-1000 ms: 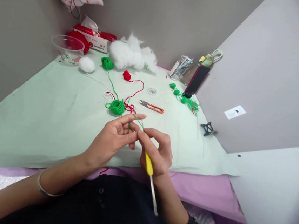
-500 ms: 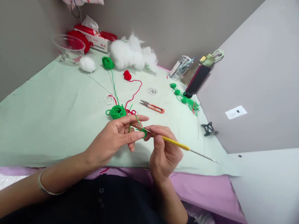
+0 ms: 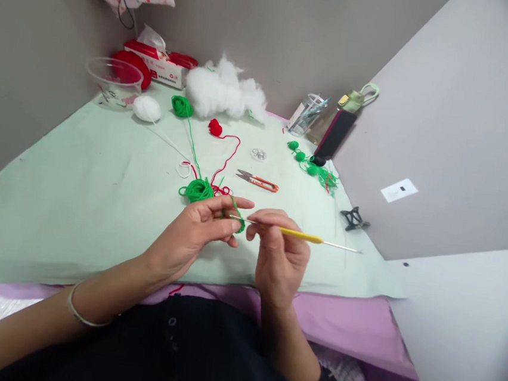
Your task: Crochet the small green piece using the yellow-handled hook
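Between the thumb and fingers of my left hand [image 3: 199, 227] is a small green crochet piece [image 3: 240, 226], partly hidden by the thumb. Green yarn runs up from it over my raised index finger. My right hand [image 3: 281, 256] grips a crochet hook [image 3: 301, 235] by its yellow handle. The hook's metal tip points left and reaches the green piece; its other metal end sticks out to the right. Just behind my left hand lies a loose bundle of green yarn [image 3: 199, 190], with red yarn strands beside it.
Orange-handled thread snips [image 3: 258, 181] lie beyond my hands, near a small clear round case [image 3: 258, 154]. Farther back are white stuffing [image 3: 225, 92], a green yarn ball [image 3: 182, 106] and a white one [image 3: 147, 109]. Several green crocheted pieces [image 3: 301, 157] lie right, near a phone [image 3: 337, 134].
The hook has tilted flatter, its right end rising and drawing slightly left. My left thumb has drawn back a little on the green piece.
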Tool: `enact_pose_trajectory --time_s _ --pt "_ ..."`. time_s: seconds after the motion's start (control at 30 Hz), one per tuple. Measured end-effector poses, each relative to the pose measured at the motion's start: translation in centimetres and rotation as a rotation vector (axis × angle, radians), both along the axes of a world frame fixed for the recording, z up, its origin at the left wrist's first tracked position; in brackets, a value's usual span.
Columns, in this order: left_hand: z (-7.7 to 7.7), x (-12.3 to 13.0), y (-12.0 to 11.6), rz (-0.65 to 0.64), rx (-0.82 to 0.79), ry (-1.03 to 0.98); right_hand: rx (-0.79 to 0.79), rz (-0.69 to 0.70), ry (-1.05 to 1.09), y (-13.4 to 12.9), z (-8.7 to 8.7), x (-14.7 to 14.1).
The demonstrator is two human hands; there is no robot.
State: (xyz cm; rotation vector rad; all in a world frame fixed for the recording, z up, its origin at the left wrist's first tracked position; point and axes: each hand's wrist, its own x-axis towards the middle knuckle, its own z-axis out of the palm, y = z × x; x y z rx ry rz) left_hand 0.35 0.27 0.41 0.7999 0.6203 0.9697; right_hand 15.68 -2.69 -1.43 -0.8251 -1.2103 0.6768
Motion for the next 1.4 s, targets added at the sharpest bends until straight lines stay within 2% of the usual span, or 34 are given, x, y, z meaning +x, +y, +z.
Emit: enact_pose_trajectory --time_s 0.1,0.23,0.53,0.8,0.97,1.23,1.4 --pt "-0.06 0.14 -0.24 0.043 0.074 0.052 -0.031 0.049 -0.002 0.29 -0.23 -0.04" --pt "0.3 -0.13 -0.13 0.094 0.057 0.08 -0.08 0.074 0.106 0.59 -0.21 0.14" --pt "0.01 -0.28 0.27 0.052 -0.012 -0.039 -0.209 0.128 0.222 1.04 -0.11 0.25" --pt "-0.01 -0.31 0.35 0.026 -0.03 -0.101 -0.183 0.173 0.288 0.86 -0.24 0.06" --pt "-0.41 -0.3 0.32 0.043 -0.056 -0.047 -0.18 0.156 0.284 0.85 -0.25 0.0" --pt "-0.14 -0.01 0.04 0.027 -0.042 -0.029 -0.144 0.107 0.252 0.61 -0.22 -0.18" --pt "-0.39 -0.02 0.27 0.048 -0.098 -0.122 -0.138 0.097 0.267 0.65 -0.27 -0.07"
